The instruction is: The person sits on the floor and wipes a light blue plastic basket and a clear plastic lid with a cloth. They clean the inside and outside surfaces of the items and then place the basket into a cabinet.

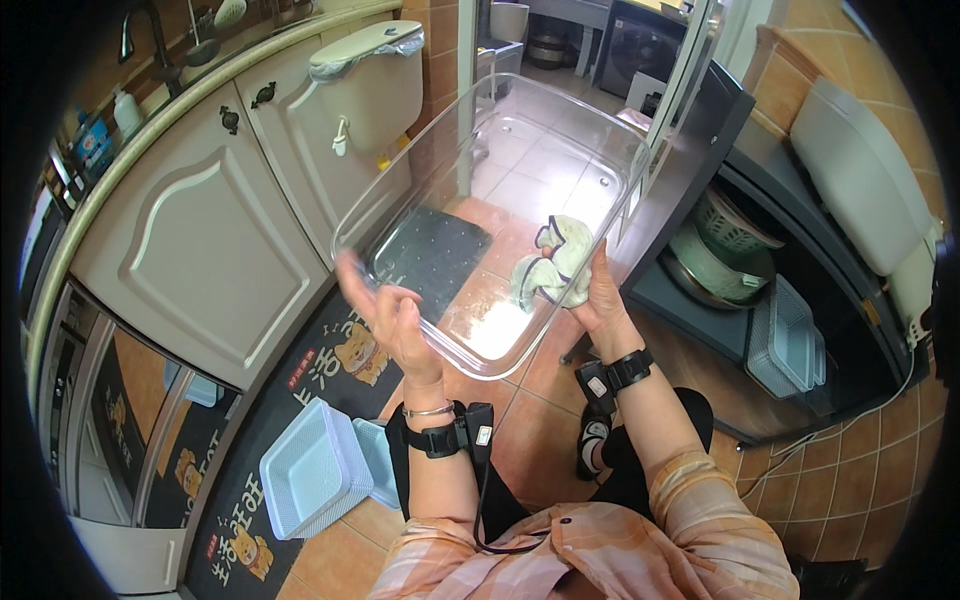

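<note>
A large clear plastic bin (491, 373) with rounded corners is held up in front of me, tilted, and the floor shows through it. My left hand (390, 319) is at the near left rim, some fingers blurred; its palm side faces up and its exact hold is hard to tell. At the right side, my right hand (596, 292) grips the bin's wall together with a pale green cloth (570, 244) with dark edging. The cloth lies bunched against the bin's side.
Light blue plastic baskets (311, 472) stand on the dark patterned mat (330, 375) and tiles at lower left. Right, an open dark cabinet (697, 330) holds a green colander (697, 255) and blue baskets (787, 341). A lidded waste bin (382, 97) hangs on a cupboard door.
</note>
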`<move>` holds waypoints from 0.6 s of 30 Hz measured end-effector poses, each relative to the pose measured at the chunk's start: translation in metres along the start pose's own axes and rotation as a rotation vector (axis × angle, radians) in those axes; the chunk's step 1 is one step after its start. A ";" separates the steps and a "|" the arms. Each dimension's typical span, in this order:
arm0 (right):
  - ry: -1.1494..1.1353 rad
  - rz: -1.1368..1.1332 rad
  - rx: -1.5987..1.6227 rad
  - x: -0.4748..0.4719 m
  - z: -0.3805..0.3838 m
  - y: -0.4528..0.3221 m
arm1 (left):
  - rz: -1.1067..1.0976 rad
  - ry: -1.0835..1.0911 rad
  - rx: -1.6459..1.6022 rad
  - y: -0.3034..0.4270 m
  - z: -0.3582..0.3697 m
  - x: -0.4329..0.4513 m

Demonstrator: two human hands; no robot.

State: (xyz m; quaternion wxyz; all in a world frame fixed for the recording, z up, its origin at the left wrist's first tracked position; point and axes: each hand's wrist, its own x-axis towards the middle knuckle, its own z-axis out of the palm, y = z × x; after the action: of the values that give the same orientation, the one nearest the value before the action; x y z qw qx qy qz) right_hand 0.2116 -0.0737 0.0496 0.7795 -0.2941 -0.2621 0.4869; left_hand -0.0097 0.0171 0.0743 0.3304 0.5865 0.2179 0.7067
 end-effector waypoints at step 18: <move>0.097 -0.068 -0.055 -0.005 0.058 -0.011 | 0.155 0.080 0.124 0.000 0.005 -0.001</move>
State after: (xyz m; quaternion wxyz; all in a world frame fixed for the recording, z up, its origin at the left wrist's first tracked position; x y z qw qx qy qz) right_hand 0.1761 -0.0708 0.0963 0.7989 -0.3295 -0.2472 0.4382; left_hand -0.0044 0.0165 0.0747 0.2286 0.5923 0.2283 0.7381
